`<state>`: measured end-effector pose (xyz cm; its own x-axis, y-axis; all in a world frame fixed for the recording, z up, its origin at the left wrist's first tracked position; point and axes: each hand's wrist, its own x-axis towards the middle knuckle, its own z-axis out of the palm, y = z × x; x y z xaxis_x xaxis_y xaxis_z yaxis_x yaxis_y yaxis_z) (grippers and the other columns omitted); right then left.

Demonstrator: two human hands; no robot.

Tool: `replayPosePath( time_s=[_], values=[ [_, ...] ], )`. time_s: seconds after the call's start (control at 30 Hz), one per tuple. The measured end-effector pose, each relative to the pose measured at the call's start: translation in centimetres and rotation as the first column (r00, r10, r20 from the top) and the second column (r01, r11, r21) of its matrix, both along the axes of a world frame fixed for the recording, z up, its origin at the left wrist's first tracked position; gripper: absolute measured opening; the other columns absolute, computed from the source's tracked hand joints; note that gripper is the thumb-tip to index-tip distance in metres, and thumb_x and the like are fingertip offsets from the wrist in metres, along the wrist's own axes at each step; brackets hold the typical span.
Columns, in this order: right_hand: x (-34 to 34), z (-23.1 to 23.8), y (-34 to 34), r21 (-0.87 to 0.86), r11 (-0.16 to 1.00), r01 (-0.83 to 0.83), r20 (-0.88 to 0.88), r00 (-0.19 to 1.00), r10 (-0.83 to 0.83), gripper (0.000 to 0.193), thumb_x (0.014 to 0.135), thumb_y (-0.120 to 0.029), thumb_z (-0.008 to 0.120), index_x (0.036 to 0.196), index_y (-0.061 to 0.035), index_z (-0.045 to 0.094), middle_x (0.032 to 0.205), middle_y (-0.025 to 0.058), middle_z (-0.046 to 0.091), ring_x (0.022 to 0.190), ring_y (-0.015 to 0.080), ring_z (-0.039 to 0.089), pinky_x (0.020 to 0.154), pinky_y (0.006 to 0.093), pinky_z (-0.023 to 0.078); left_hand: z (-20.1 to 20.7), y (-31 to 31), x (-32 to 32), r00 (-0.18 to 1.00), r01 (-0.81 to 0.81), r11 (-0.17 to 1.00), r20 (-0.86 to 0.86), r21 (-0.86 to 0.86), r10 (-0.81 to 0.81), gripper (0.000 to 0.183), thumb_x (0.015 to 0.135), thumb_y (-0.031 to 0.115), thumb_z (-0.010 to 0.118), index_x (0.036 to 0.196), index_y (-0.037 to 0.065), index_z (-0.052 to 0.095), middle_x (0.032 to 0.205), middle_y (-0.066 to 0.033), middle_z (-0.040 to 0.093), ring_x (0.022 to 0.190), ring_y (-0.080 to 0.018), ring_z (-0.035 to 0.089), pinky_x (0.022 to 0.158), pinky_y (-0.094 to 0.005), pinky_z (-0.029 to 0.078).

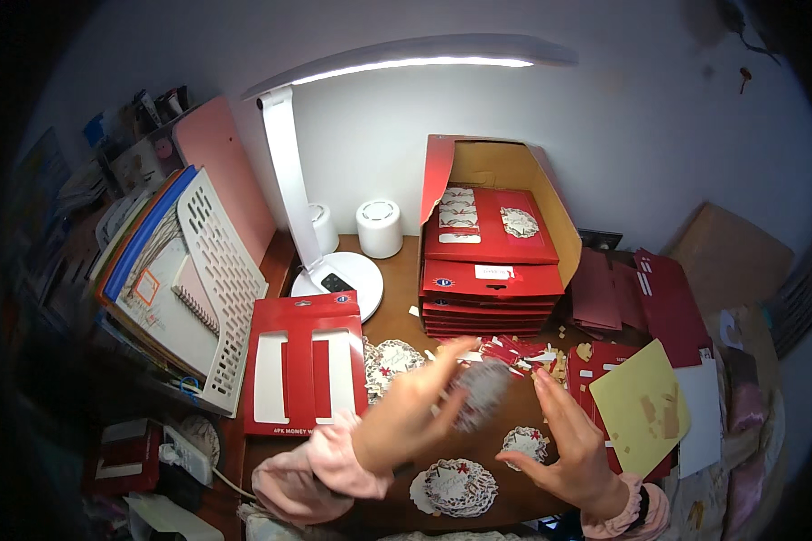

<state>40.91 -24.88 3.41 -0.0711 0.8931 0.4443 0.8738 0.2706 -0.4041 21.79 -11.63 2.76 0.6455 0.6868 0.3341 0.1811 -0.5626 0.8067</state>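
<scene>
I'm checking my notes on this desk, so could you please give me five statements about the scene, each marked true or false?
1. The left hand holds a round piece. True; the piece is blurred.
2. The right hand grips the yellow sheet. False: the hand is open, and the sheet is to its right.
3. The open carton holds red packages. True.
4. The desk lamp is off. False: its light strip is lit.
5. The white slotted rack stands right of the lamp. False: it stands left of it.
</scene>
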Motion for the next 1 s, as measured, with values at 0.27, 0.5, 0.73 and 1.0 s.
replayPosePath(
  time_s=[0.27,0.5,0.73,1.0],
  values=[
    [1.3,-3.5,-0.9,-0.349,0.924,-0.152,-0.058,0.988,0.141,0.055,0.081,-0.023,0.077,0.123,0.0065,0.057,0.123,0.0203,0.059,0.108,0.0347,0.061,0.09,0.0402,0.052,-7.7,10.8,-4.3,0.898,-0.038,0.977,-0.422,0.208,0.125,0.03,0.08,-0.005,0.058,0.11,-0.002,0.062,0.101,-0.0234,0.066,0.097,-0.0402,0.064,0.085,-0.0431,0.051],
    [-1.3,-5.6,-1.0,-0.399,0.888,-0.23,-0.096,0.973,0.208,0.063,0.088,-0.043,0.067,0.129,0.0032,0.053,0.12,0.0151,0.056,0.106,0.0324,0.06,0.081,0.0407,0.054,-4.8,8.9,-3.5,0.863,-0.172,0.946,-0.421,0.276,0.279,0.025,0.084,0.003,0.062,0.109,-0.001,0.063,0.103,-0.0219,0.064,0.098,-0.0407,0.062,0.085,-0.0441,0.05],
    [-1.6,-6.6,-0.2,-0.41,0.881,-0.238,-0.087,0.971,0.222,0.04,0.083,-0.033,0.072,0.113,-0.0062,0.065,0.11,0.0054,0.06,0.097,0.0244,0.061,0.077,0.0363,0.054,-1.4,3.7,-1.9,0.989,0.133,0.98,-0.092,0.146,-0.12,0.023,0.088,0.008,0.063,0.109,-0.001,0.062,0.097,-0.0196,0.066,0.09,-0.0378,0.064,0.078,-0.0421,0.051],
    [-2.5,-6.4,0.0,-0.393,0.889,-0.235,-0.093,0.972,0.216,0.048,0.077,-0.038,0.078,0.111,-0.008,0.062,0.105,0.0068,0.061,0.096,0.0286,0.063,0.078,0.0401,0.053,0.4,1.8,-2.0,0.973,0.212,0.973,-0.108,0.088,-0.202,0.029,0.089,0.004,0.065,0.118,0.0,0.061,0.103,-0.0153,0.068,0.09,-0.0239,0.07,0.075,-0.033,0.055]
  ],
)
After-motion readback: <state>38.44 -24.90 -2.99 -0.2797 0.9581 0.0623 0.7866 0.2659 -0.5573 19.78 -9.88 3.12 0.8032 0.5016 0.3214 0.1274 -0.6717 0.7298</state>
